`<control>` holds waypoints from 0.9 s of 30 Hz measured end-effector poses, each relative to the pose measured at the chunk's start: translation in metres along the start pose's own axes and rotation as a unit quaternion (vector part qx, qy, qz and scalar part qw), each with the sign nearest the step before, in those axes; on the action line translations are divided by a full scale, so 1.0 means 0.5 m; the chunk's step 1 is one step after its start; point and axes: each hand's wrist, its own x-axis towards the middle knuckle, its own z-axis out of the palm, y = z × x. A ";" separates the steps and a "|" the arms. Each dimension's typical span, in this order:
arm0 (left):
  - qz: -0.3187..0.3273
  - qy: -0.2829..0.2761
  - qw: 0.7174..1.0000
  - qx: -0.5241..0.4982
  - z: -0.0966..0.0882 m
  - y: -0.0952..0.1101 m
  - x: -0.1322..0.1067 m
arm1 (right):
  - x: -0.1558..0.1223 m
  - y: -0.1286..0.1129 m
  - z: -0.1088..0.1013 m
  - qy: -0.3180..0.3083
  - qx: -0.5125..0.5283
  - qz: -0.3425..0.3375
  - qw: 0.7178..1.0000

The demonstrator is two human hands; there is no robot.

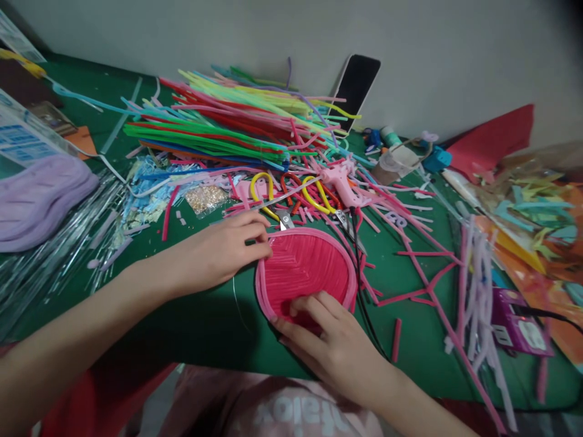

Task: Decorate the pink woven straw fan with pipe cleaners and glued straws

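A round pink piece made of pipe cleaners (303, 261), with a ribbed deep-pink middle and a paler pink rim, is held over the table's front part. My left hand (234, 243) has its thumb and fingers closed on the rim at the upper left. At the lower rim my right hand (330, 340) grips it, fingers over the inner side and thumb at the edge. A thin clear strand (235, 300) hangs below my left hand. Just behind the piece lie scissors with yellow handles (262, 182) and a pink glue gun (344, 182).
Bundles of coloured pipe cleaners (218, 133) fill the back of the green table (200, 334). A phone (357, 85) leans on the wall. Purple foam-like pieces (40, 200) lie left; pink stems (432, 291) and a purple box (519, 321) are right. A black cable (364, 303) runs beside the piece.
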 end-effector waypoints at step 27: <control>-0.005 0.005 1.000 -0.002 -0.003 -0.010 -0.003 | 0.017 -0.002 0.004 -0.028 0.039 0.012 0.999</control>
